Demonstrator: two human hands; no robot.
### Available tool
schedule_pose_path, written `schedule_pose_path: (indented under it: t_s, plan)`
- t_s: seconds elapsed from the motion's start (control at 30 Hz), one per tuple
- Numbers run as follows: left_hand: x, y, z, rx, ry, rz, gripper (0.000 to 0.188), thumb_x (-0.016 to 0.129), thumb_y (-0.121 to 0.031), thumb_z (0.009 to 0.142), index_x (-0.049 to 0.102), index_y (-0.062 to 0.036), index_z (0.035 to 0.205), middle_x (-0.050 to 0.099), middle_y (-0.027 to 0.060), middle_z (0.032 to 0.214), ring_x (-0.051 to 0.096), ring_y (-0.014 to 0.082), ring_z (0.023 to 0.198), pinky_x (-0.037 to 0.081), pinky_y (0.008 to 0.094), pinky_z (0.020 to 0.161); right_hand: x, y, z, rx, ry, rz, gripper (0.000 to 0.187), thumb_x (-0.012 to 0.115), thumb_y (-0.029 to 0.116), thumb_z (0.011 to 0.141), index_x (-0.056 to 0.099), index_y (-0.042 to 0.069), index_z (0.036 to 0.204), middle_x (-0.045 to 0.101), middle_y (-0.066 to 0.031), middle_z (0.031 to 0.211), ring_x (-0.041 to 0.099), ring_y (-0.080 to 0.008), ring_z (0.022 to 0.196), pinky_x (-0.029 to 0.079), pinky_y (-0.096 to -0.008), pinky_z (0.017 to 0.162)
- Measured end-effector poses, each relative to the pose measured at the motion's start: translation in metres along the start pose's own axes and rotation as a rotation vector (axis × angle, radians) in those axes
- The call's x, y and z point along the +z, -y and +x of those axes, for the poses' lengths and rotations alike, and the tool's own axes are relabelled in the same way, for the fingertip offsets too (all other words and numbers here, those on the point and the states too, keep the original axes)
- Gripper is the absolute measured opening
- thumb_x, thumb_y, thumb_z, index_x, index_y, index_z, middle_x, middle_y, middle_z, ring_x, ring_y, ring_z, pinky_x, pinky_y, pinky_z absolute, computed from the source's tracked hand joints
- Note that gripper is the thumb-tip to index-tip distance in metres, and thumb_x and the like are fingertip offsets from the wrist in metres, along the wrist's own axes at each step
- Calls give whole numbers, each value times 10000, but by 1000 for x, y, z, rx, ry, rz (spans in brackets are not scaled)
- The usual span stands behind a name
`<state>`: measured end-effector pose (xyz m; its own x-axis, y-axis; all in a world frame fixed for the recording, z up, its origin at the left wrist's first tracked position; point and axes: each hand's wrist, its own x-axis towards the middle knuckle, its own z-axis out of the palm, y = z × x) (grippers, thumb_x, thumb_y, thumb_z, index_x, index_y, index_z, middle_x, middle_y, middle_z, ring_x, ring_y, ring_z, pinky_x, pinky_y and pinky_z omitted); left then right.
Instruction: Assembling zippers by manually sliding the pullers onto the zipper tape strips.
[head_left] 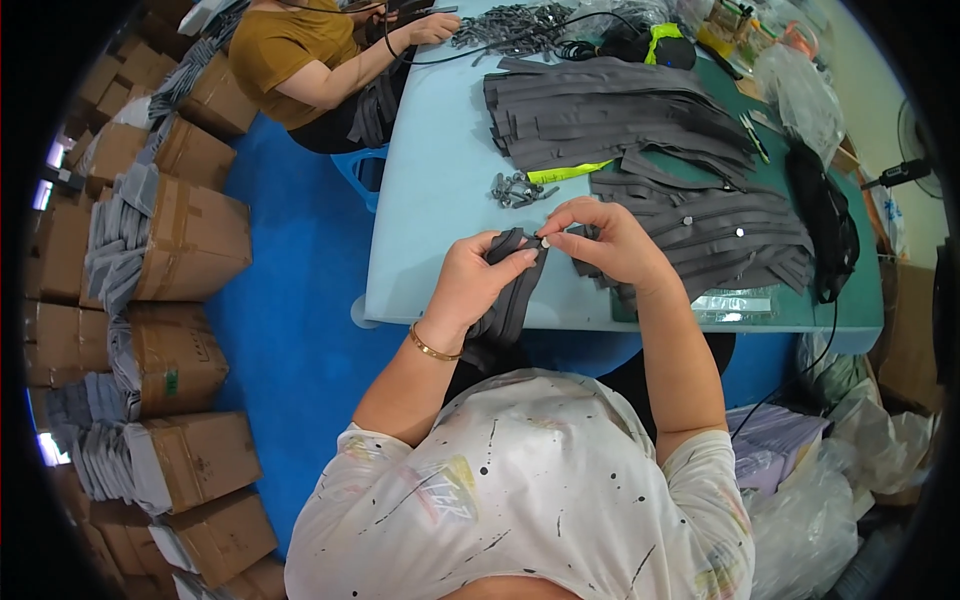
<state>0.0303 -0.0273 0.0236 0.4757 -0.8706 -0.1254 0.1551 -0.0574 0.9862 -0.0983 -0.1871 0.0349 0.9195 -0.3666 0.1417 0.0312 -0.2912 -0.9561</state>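
Observation:
My left hand [472, 282] is closed around a dark grey zipper tape [520, 296], folded over at the fingers and hanging past the table's front edge. At the tape's upper end, the fingertips of my right hand [610, 240] pinch a small shiny metal piece [545, 242], which looks like a zipper slider. My two hands nearly touch there. Just beyond them lies a little heap of grey metal sliders [517, 190], beside a bright yellow-green strip [570, 172]. To the right are a bundle of grey zipper tapes [715, 228] and, farther off, a larger bundle [610, 112].
A co-worker in a mustard top [300, 50] sits at the far left, hands near a big slider pile [510, 28]. A black bag [825, 220] and a pen [754, 138] lie on the right of the table [410, 230]. Cardboard boxes [195, 240] line the left.

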Motion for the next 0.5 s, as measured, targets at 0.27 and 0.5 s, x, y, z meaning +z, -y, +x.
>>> schedule_pose_path:
  t_s: [0.27, 0.5]
  plan:
    - [0, 5, 1, 61, 11, 50, 123, 659, -61, 815, 641, 32, 894, 653, 35, 795, 572, 69, 733, 455, 201, 659, 1, 2, 1, 2, 8, -94, 123, 661, 100, 773, 687, 52, 883, 617, -31, 782, 535, -103, 651, 420, -232, 538]
    - [1, 6, 0, 61, -4, 69, 154, 653, -66, 822, 614, 21, 943, 630, 39, 846, 572, 84, 777, 455, 207, 692, 6, 7, 1, -89, 9, -213, 94, 645, 65, 779, 677, 61, 868, 620, -44, 840, 558, -172, 812, 435, -288, 739]
